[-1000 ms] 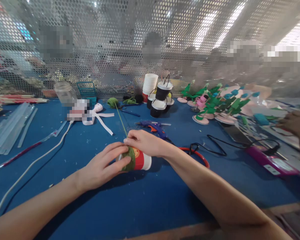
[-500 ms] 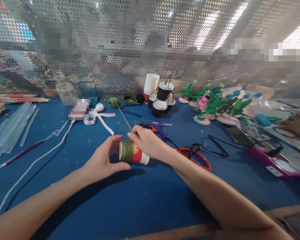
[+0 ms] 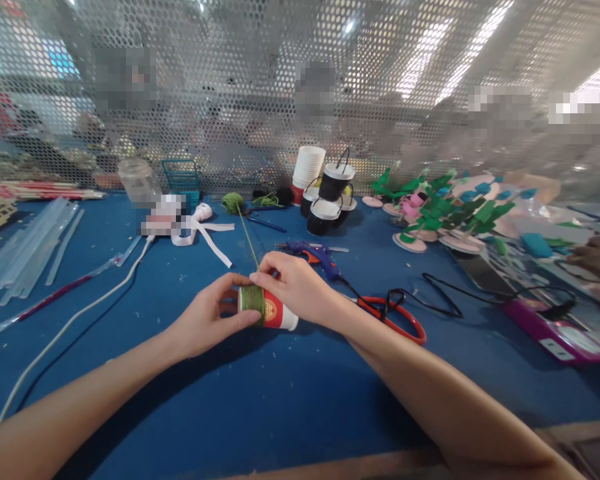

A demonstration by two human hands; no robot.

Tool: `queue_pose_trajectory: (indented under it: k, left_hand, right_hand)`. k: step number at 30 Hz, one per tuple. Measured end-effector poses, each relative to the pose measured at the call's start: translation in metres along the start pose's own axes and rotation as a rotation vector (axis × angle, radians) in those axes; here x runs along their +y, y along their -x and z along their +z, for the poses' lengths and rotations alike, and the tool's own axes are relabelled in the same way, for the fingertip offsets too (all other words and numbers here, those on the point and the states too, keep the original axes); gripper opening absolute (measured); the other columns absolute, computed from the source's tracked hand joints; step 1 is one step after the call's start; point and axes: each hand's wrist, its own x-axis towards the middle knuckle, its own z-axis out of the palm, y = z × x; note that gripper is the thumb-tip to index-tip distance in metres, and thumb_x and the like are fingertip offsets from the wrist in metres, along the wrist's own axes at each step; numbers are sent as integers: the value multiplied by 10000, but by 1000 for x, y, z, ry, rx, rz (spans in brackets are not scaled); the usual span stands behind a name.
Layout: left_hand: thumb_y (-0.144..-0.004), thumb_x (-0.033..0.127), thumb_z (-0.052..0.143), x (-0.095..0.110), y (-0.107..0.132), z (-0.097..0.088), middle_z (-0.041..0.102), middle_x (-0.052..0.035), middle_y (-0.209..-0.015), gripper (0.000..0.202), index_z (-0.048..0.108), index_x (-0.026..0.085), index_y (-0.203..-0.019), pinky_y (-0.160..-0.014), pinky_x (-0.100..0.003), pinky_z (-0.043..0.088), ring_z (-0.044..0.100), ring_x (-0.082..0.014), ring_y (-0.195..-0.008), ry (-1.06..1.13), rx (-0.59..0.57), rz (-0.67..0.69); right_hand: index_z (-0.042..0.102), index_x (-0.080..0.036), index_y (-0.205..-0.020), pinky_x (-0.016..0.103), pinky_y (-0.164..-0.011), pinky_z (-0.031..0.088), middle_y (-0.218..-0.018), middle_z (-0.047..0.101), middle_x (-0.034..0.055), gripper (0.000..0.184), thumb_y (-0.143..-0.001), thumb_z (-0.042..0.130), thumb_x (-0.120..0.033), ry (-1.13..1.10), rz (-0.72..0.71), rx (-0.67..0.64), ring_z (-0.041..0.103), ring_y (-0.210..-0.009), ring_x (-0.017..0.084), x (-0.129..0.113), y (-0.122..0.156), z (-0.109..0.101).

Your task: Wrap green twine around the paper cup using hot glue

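Hands [image 3: 204, 325] at yarn-wrapped paper cup [image 3: 273, 311]

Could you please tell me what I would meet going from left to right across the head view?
Translucent straight sticks, clear round jar, teal wire rack, green yarn ball, red-and-white cup wrapped in green yarn, stacked black-and-white pails, green-leaved craft plants on round pink bases, purple-and-white power strip.
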Motion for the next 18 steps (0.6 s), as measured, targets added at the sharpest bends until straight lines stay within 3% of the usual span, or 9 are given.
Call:
queue_pose_trajectory:
  k: [11,18]
  left_hand:
    - [-678,330,651,2,0,4,567,-48,-914,399,461,151,-979,-736,-373,517,618,-194,-809,36,76,-41]
    - [-661,320,651,2,0,7,566,9,-775,317,465,170,-868,-651,-334,516,598,-161,-700,-20,157,-38]
  right_hand:
    - [420,-196,-603,252,-575,339,-627,482,-24,209,-789,502,-245,-31,18,68,443,-594,110,3,0,9]
    - [447,-192,-620,251,-566,358,-631,506,-22,178,-779,507,-245,-57,59,68,447,-579,103,0,3,18]
